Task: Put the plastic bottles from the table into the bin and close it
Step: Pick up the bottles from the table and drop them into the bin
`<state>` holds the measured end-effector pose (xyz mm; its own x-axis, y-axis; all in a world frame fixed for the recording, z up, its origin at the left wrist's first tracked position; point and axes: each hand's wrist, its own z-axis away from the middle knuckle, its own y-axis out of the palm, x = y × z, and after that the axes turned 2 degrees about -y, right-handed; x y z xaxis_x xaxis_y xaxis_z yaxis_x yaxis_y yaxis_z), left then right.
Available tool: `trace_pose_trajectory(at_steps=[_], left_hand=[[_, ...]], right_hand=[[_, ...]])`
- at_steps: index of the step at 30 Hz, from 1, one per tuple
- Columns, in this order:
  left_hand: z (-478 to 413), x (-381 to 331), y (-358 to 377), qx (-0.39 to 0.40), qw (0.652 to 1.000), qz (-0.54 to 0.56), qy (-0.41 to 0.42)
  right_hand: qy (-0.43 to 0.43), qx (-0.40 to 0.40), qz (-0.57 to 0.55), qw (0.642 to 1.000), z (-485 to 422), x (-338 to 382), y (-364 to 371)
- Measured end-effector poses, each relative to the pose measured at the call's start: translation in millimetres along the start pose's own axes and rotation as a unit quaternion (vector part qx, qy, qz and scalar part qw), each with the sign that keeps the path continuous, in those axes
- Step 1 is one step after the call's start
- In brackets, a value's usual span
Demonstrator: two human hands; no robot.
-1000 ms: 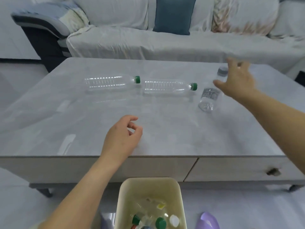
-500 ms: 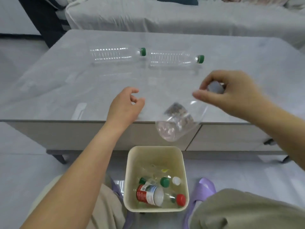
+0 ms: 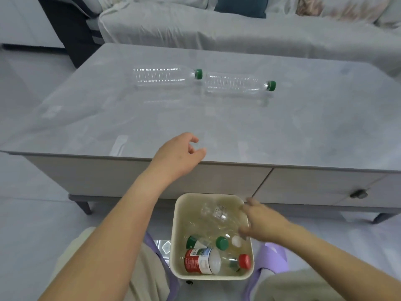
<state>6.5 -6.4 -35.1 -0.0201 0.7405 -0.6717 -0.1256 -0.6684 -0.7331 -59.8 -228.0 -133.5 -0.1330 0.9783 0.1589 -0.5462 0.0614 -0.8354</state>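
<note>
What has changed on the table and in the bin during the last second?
The right hand took the small clear bottle off the table and dropped it into the bin; its fingers are now open. The two green-capped bottles and the left hand stayed put.

The bin [image 3: 211, 276] mouth's left half lies open; the right hand [image 3: 263, 224] hangs over its right rim, bottles below.

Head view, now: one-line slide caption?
Right hand releases a clear bottle into the open bin; two green-capped bottles remain on the table.
</note>
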Motion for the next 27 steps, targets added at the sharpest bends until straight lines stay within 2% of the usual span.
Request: trace_pose_trajectory(at_steps=[2, 5, 6, 8, 10, 12, 14, 15, 18, 20, 22, 24, 27], left_hand=[[-0.5, -1.5, -2.9, -0.003, 1.0, -0.025, 0.01], [-3.6, -1.0, -7.2, -0.012, 0.999, -0.04, 0.013], [-4.9, -0.6, -8.4, -0.016, 0.999, -0.045, 0.014], [-7.4, -0.1, -9.8, -0.021, 0.998, -0.052, 0.016], [-9.2, 0.0, -9.7, -0.017, 0.998, -0.057, 0.017], [-9.8, 1.1, -9.3, -0.014, 0.998, -0.064, 0.014], [-10.4, 2.5, -8.9, -0.017, 0.997, -0.071, 0.012], [-10.8, 3.0, -8.4, -0.019, 0.997, -0.074, 0.012], [-10.1, 2.7, -6.4, -0.018, 0.996, -0.082, 0.017], [-9.0, 2.6, -5.0, -0.012, 0.996, -0.085, 0.016], [-7.7, 3.6, -3.5, -0.009, 0.996, -0.083, 0.011], [-5.4, 3.4, -1.9, -0.011, 0.997, -0.081, 0.01], [-2.6, 1.3, 0.7, -0.007, 0.997, -0.082, 0.016]], right_hand=[[-0.026, -0.075, 0.003, 0.997, -0.6, -4.6, -37.2], [-0.028, -0.169, -0.089, 0.981, 0.6, -8.7, -91.0], [-0.032, -0.161, -0.102, 0.981, -0.8, -9.2, -99.2], [-0.047, -0.077, -0.037, 0.995, -10.5, -10.4, -91.6], [-0.025, 0.027, 0.042, 0.998, -24.3, -13.1, -46.1], [0.008, 0.089, 0.07, 0.994, -31.3, -15.9, 14.2], [-0.009, 0.067, 0.108, 0.992, -31.5, -15.4, 57.4], [-0.027, 0.022, 0.128, 0.991, -32.1, -16.9, 68.2], [-0.099, -0.117, 0.121, 0.981, -33.0, -18.9, 65.8], [-0.17, -0.171, 0.094, 0.966, -31.7, -11.4, 57.4], [-0.216, -0.219, 0.135, 0.942, -31.1, 2.2, 63.0], [-0.214, -0.172, 0.191, 0.943, -30.5, 22.2, 81.2], [-0.209, -0.103, 0.209, 0.95, -34.7, 57.9, 118.2]])
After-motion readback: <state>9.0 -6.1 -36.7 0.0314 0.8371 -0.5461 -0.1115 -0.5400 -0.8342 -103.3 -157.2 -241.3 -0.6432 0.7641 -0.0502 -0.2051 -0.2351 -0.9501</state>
